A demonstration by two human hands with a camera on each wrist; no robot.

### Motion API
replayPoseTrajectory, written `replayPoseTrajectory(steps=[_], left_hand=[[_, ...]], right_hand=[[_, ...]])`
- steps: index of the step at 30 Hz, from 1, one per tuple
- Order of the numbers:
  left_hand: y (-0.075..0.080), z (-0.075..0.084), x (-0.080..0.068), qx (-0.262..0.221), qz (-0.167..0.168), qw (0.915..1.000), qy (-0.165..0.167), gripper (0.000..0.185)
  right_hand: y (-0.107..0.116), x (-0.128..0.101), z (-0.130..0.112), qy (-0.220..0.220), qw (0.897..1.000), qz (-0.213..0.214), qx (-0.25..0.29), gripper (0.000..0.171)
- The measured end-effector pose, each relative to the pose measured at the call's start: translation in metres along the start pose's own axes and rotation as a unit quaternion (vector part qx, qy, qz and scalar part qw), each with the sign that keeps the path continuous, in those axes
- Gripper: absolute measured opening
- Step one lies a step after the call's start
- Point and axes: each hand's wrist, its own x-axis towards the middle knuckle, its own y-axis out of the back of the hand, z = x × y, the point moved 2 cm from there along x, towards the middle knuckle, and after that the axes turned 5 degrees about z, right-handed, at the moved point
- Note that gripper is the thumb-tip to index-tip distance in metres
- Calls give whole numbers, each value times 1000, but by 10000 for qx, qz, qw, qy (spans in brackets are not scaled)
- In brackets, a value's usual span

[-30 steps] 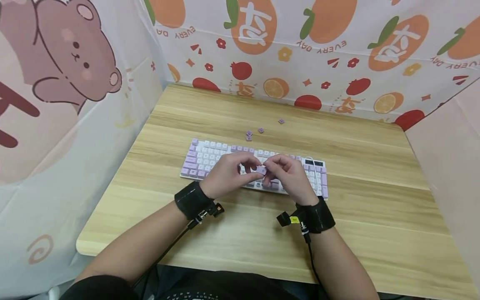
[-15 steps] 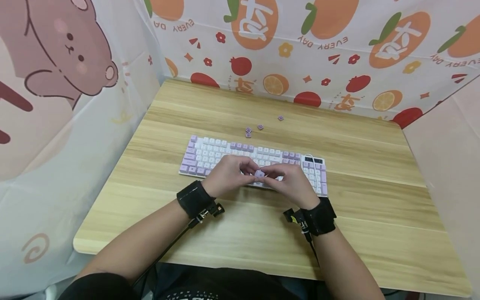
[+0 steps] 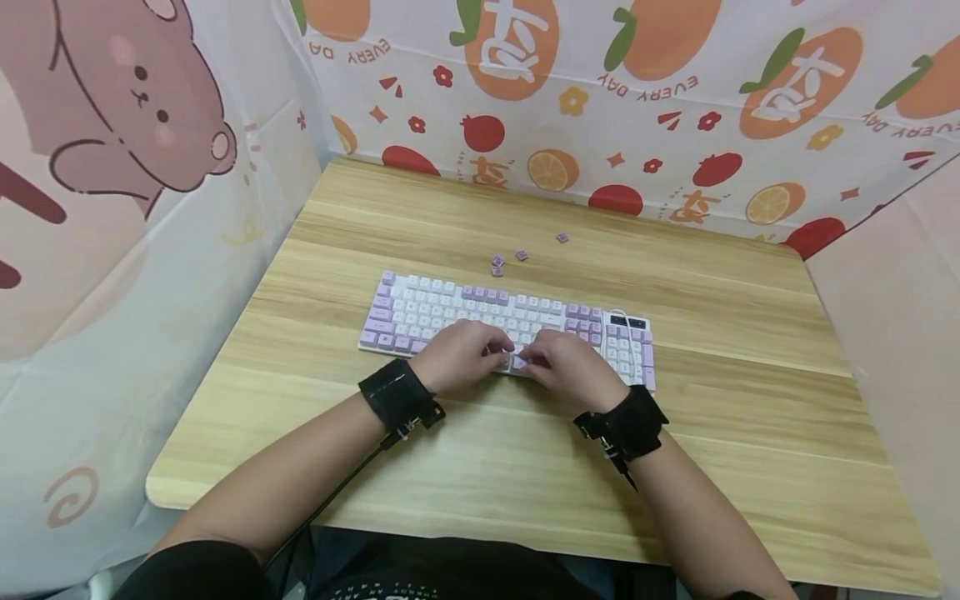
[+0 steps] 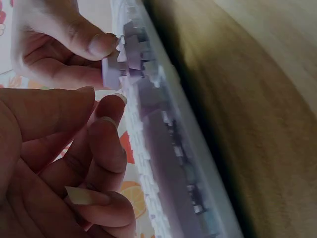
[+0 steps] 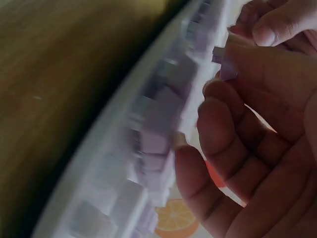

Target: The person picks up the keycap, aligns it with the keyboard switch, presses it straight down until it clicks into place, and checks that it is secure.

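Observation:
A white and lilac keyboard (image 3: 431, 310) lies on the wooden table with both hands over its front edge. Between thumb and finger, my right hand (image 3: 570, 365) pinches a small lilac keycap (image 5: 228, 68), held close over the front row of keys. In the left wrist view, that keycap (image 4: 111, 72) appears tilted beside the row. My left hand (image 3: 459, 357) is just left of it, fingers loosely bent, fingertips right by the keycap and holding nothing that shows. The hands hide part of the keyboard's lower rows.
Several loose purple keycaps (image 3: 521, 255) lie on the table (image 3: 712, 333) behind the keyboard. A white cable (image 3: 628, 333) loops over the keyboard's right part. A fruit-printed curtain (image 3: 615, 125) hangs along the table's back edge.
Both hands have come down toward the front row, bringing the keycap from above the keyboard to close over it. The left fingers have drawn away from the keycap. Loose keycaps stay put.

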Motion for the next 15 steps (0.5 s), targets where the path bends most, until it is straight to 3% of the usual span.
replayPoseTrajectory(steps=[6, 15], left_hand=[[-6, -1, 1, 114, -123, 9998, -46, 15], [-12, -1, 6, 355, -72, 9993, -90, 13]], right_hand=[[-9, -1, 0, -34, 9990, 100, -429, 9], [-12, -4, -4, 449, 9949, 498, -759, 6]])
